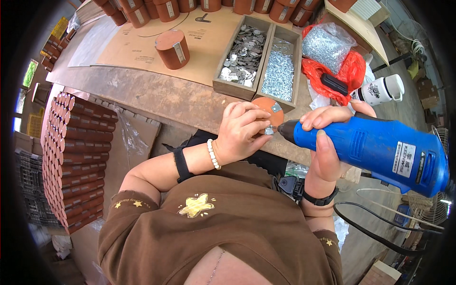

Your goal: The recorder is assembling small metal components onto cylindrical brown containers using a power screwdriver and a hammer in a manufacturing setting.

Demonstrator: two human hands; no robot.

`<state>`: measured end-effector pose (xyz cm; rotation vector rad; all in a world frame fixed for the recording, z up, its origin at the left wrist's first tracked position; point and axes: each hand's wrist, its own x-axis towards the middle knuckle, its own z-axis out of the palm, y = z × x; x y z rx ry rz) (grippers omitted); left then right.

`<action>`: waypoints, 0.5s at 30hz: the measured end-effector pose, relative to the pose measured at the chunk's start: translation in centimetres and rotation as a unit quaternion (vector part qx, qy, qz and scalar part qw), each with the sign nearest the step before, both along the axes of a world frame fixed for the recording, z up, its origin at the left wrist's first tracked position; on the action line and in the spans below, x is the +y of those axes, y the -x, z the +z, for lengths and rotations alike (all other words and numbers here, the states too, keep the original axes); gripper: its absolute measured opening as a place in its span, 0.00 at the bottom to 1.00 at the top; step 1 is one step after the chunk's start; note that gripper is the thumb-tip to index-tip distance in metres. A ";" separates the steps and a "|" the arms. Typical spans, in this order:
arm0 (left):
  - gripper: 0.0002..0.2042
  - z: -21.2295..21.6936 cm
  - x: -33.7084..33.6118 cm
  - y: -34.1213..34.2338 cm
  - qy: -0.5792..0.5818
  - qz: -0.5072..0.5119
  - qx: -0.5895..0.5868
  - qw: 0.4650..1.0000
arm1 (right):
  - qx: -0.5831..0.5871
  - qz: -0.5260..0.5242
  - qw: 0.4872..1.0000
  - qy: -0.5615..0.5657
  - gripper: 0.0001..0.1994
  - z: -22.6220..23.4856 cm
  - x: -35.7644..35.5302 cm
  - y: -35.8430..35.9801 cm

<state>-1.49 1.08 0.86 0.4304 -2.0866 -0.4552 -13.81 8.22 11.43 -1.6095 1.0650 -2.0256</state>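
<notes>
Blue power drill (368,148) gripped sideways in right hand (326,151); left hand (240,130) curled, thumb and finger pinching small metal piece (269,130)

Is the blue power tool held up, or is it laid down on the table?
Held up: the right hand wraps around the front of the blue power tool, whose tip points toward the left hand.

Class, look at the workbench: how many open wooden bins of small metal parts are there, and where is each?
2. One wooden bin, holding flat metal pieces, is just beyond the left hand; the second bin, holding screws, stands against the first's right side.
</notes>
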 end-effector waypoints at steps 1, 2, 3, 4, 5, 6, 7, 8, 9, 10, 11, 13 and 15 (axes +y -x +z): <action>0.16 0.0 0.0 0.0 0.000 -0.003 0.002 1.000 | 0.000 -0.004 1.000 -0.005 0.29 0.1 -0.1 0.0; 0.16 0.0 0.0 0.0 0.000 -0.002 0.002 1.000 | 0.000 -0.008 1.000 -0.010 0.29 0.1 -0.1 -0.1; 0.16 -0.1 -0.1 0.0 -0.002 -0.005 0.003 1.000 | 0.001 -0.008 1.000 -0.010 0.29 0.1 -0.2 0.0; 0.16 -0.1 -0.1 -0.1 -0.003 -0.008 0.005 1.000 | 0.002 0.000 1.000 -0.008 0.29 0.0 -0.4 0.1; 0.16 -0.1 -0.1 -0.1 -0.004 -0.008 0.005 1.000 | 0.004 0.008 1.000 -0.007 0.28 0.0 -0.5 0.1; 0.16 0.0 -0.1 -0.1 -0.003 -0.008 0.005 1.000 | 0.005 0.008 1.000 -0.007 0.28 0.0 -0.6 0.2; 0.16 0.0 -0.1 -0.1 -0.003 -0.008 0.004 1.000 | 0.005 0.013 1.000 -0.011 0.28 0.1 -0.8 0.1; 0.16 0.0 -0.1 0.0 -0.003 -0.008 0.005 1.000 | 0.006 0.018 1.000 -0.015 0.28 0.2 -0.8 0.1; 0.16 0.0 -0.1 0.0 -0.001 -0.007 0.005 1.000 | 0.006 0.018 1.000 -0.015 0.28 0.2 -0.9 0.1; 0.16 -0.1 -0.1 0.0 0.000 -0.006 0.006 1.000 | 0.007 0.019 1.000 -0.023 0.28 0.3 -0.9 0.0; 0.16 -0.1 -0.1 0.0 0.000 -0.006 0.007 1.000 | 0.008 0.019 0.999 -0.032 0.27 0.3 -1.0 0.0; 0.16 -0.2 -0.1 -0.1 -0.006 -0.010 0.002 1.000 | 0.020 0.016 0.999 -0.035 0.27 0.3 -1.2 -0.1; 0.16 -0.2 -0.1 -0.1 -0.004 -0.010 0.003 1.000 | 0.031 0.014 0.999 -0.038 0.27 0.3 -1.3 -0.1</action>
